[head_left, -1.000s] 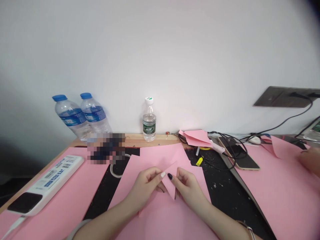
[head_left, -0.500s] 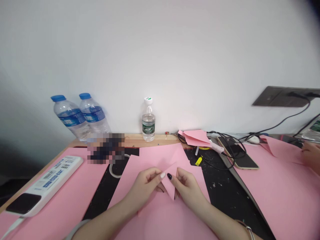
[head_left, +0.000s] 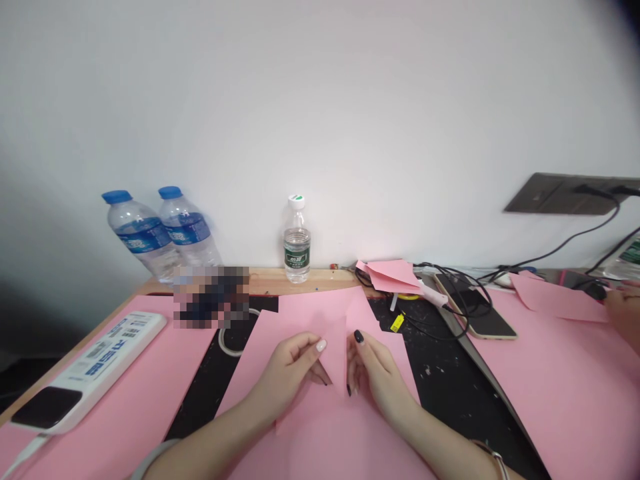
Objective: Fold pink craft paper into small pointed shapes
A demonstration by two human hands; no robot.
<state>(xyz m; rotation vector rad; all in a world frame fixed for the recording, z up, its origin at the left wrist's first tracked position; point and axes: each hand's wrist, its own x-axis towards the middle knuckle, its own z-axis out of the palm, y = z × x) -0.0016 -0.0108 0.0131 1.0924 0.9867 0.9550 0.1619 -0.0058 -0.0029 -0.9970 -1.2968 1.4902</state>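
A folded piece of pink paper stands between my hands, its right side upright and seen nearly edge-on. My left hand pinches its left side, thumb on the near face and fingers behind. At the right edge, my right hand has its dark-nailed thumb raised apart from its curled fingers; a fingertip is close to the paper, and I cannot tell whether it touches. Beneath both hands lie larger pink sheets that blend in colour with the folded piece.
A small water bottle stands by the wall, with two blue-capped bottles leaning farther left. A white power bank lies at left. Folded pink paper, cables and a phone lie at right. Another person's hand holds pink paper.
My right thumb has come off the folded paper and lifted away to the right. The paper has turned from a flat diamond to a nearly edge-on position. The other person's paper has shifted left.
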